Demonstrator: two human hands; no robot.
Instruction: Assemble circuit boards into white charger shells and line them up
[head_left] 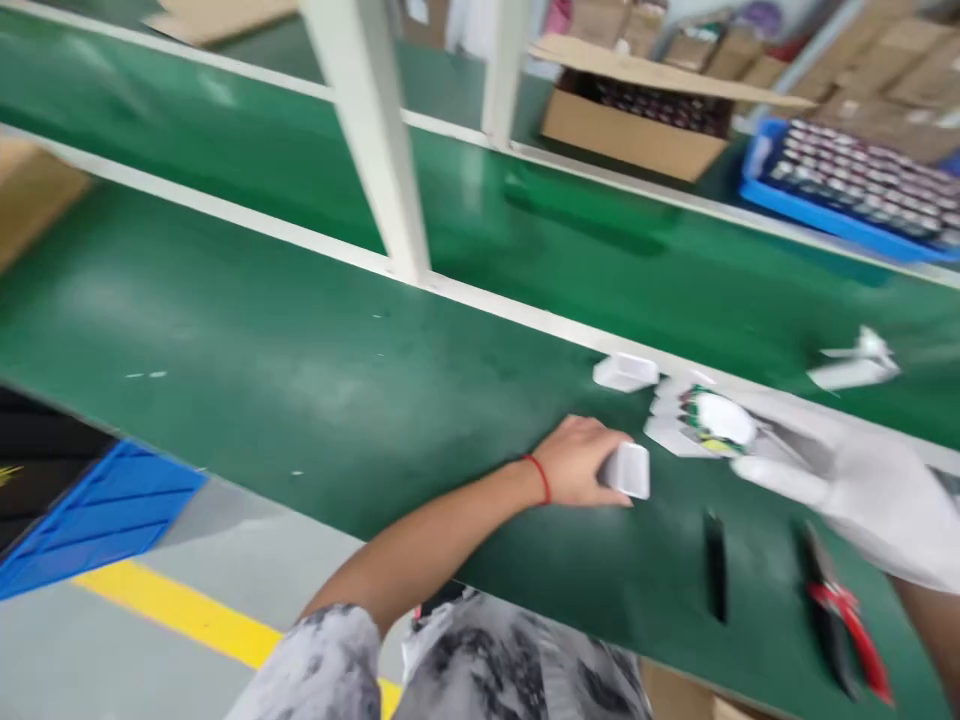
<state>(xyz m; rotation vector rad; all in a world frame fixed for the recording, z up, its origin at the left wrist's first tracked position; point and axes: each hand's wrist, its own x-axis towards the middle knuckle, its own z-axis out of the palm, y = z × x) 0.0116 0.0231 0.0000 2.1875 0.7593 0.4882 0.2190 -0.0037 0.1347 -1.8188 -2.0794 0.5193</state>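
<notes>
My bare left hand point(576, 462), with a red string round its wrist, is closed around a small white plastic housing point(630, 470) whose open end faces right. To its right, my white-gloved right hand point(847, 485) has its fingers closed at the edge of a small green circuit board point(697, 412) with a white oval part point(724, 418) on it. Blur hides the exact grip. White pieces lie under and beside the board. Just behind my left hand, another white housing point(625, 372) rests against the pale rail.
Red-and-black pliers point(840, 610) and a slim black tool point(715, 568) lie on the green bench point(285, 350) near my right hand. White scrap point(859, 365) sits on the green belt point(645, 270). A white post point(375, 150) rises behind. Beyond are a carton point(630, 138) and a blue tray point(817, 208).
</notes>
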